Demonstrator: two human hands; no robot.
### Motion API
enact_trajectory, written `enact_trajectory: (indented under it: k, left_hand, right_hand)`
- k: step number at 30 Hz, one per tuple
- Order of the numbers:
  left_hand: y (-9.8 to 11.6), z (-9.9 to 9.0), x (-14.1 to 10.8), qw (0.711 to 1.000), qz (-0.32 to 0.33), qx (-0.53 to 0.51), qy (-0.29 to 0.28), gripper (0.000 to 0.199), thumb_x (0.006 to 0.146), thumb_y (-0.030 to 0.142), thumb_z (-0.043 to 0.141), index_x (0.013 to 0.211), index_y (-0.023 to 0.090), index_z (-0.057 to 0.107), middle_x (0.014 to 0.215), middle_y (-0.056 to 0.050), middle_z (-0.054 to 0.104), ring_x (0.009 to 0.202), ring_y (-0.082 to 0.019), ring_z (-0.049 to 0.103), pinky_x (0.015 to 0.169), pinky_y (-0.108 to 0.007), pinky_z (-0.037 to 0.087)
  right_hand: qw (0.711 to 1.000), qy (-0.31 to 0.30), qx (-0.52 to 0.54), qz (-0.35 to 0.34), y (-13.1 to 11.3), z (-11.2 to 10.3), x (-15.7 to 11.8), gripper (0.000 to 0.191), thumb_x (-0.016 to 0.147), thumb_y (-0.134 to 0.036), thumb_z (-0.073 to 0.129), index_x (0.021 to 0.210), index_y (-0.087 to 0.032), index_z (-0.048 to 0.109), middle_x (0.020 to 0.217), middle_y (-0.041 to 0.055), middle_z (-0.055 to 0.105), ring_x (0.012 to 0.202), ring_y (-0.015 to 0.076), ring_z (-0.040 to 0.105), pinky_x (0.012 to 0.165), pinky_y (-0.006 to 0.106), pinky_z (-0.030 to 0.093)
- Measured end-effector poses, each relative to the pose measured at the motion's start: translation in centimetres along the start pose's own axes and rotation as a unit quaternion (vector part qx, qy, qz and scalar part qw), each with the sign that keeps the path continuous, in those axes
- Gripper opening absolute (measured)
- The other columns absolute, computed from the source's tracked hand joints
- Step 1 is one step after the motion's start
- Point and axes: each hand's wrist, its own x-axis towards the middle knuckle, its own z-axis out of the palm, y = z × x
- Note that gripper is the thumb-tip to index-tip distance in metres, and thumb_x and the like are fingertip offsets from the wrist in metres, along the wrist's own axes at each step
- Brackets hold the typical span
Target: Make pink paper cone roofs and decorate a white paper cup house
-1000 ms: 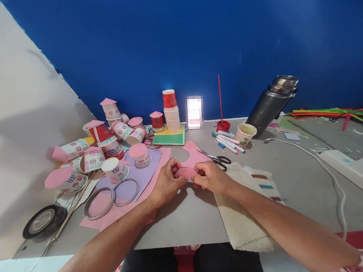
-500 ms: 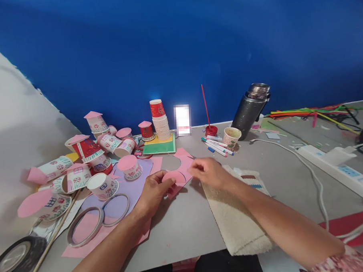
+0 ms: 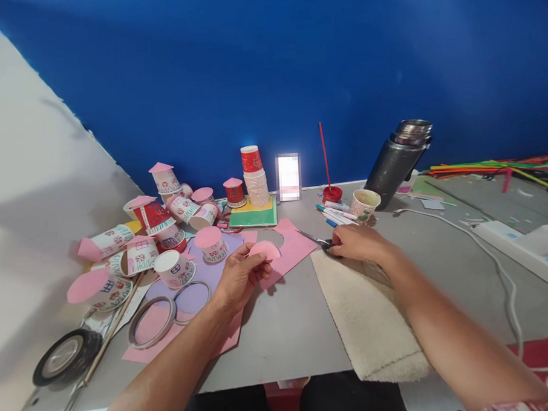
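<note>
My left hand (image 3: 243,273) pinches a pink paper circle (image 3: 265,250) between thumb and fingers. Beneath it on the table lies a pink paper sheet (image 3: 291,244) with a round piece cut out. My right hand (image 3: 355,244) is closed around the black handles of the scissors (image 3: 318,238); their blades point left toward the pink sheet. Below that hand is a cream cloth (image 3: 365,316). Left of my left hand stands a small paper cup with a pink disc on top (image 3: 211,243), beside a white upturned cup (image 3: 174,268).
Several decorated paper cups (image 3: 142,253) crowd the left side, with tape rings (image 3: 152,323) in front. A stack of cups (image 3: 257,188) stands at the back. Markers (image 3: 338,215), a paper cup (image 3: 365,204), a dark thermos (image 3: 394,167) and a power strip (image 3: 516,255) are to the right.
My right hand has moved right, from the pink sheet to the scissors' handles. My left hand has lifted the pink circle slightly. The camera view has shifted left.
</note>
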Motion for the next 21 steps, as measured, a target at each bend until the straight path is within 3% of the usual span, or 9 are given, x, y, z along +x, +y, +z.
enact_trajectory:
  k: [3,6,10,13,16,18,21]
  left_hand:
    - [0.2,0.1,-0.1,1.0,-0.002,-0.01,0.006,0.02,0.067,0.022,0.078,0.078,0.013,0.064,0.066,-0.001,0.065,0.053,-0.009,0.059,0.051,-0.02,0.045]
    - [0.3,0.0,-0.2,1.0,-0.009,-0.02,0.007,0.018,0.066,0.021,0.076,0.076,0.012,0.064,0.068,-0.002,0.065,0.056,-0.011,0.061,0.052,-0.02,0.045]
    - [0.3,-0.3,-0.2,0.999,-0.015,-0.043,0.009,0.016,0.065,0.019,0.071,0.078,0.012,0.066,0.069,-0.004,0.065,0.059,-0.012,0.061,0.052,-0.021,0.045]
    - [0.3,-0.4,-0.2,0.998,-0.009,-0.054,0.014,0.015,0.065,0.018,0.069,0.079,0.012,0.066,0.072,-0.004,0.066,0.06,-0.013,0.06,0.053,-0.022,0.045]
    - [0.4,-0.5,-0.2,0.998,-0.004,-0.055,0.015,0.012,0.067,0.017,0.068,0.077,0.012,0.066,0.072,-0.004,0.065,0.062,-0.013,0.059,0.053,-0.022,0.045]
    - [0.4,-0.5,-0.1,0.998,-0.002,-0.054,0.013,0.012,0.067,0.017,0.068,0.077,0.012,0.066,0.072,-0.004,0.064,0.064,-0.013,0.059,0.054,-0.023,0.045]
    - [0.4,-0.4,-0.1,0.998,0.001,-0.058,0.014,0.014,0.066,0.017,0.069,0.079,0.011,0.068,0.076,-0.004,0.066,0.065,-0.014,0.06,0.054,-0.024,0.046]
  right_hand:
    - [1.0,-0.008,0.029,-0.005,0.8,-0.7,0.1,0.011,0.075,-0.026,0.061,0.07,-0.019,0.068,0.073,0.0075,0.072,0.068,0.0208,0.064,0.054,0.029,0.034]
    - [0.982,-0.002,0.183,-0.041,1.3,-1.1,0.0,0.015,0.078,-0.024,0.057,0.07,-0.018,0.068,0.057,0.0043,0.067,0.053,0.0164,0.059,0.053,0.029,0.037]
    - [0.92,-0.01,0.382,-0.091,1.2,-0.7,0.1,0.02,0.078,-0.028,0.062,0.09,-0.017,0.073,0.079,0.0061,0.075,0.053,0.0134,0.057,0.054,0.028,0.042]
    - [0.905,-0.073,0.403,-0.116,0.7,-0.2,0.2,0.024,0.073,-0.031,0.069,0.093,-0.018,0.075,0.075,0.0034,0.072,0.057,0.0143,0.057,0.052,0.026,0.04]
    - [0.908,-0.116,0.368,-0.164,0.2,-0.1,0.0,0.021,0.074,-0.034,0.07,0.087,-0.019,0.077,0.072,0.0017,0.07,0.061,0.0149,0.056,0.053,0.025,0.038]
    - [0.921,-0.09,0.335,-0.177,0.0,-0.1,0.1,0.019,0.076,-0.037,0.069,0.08,-0.019,0.075,0.069,0.0004,0.067,0.061,0.0141,0.053,0.053,0.025,0.035]
    - [0.938,0.018,0.317,-0.137,-0.3,0.2,0.3,0.025,0.074,-0.044,0.072,0.071,-0.018,0.07,0.064,-0.0016,0.061,0.059,0.013,0.049,0.053,0.025,0.032]
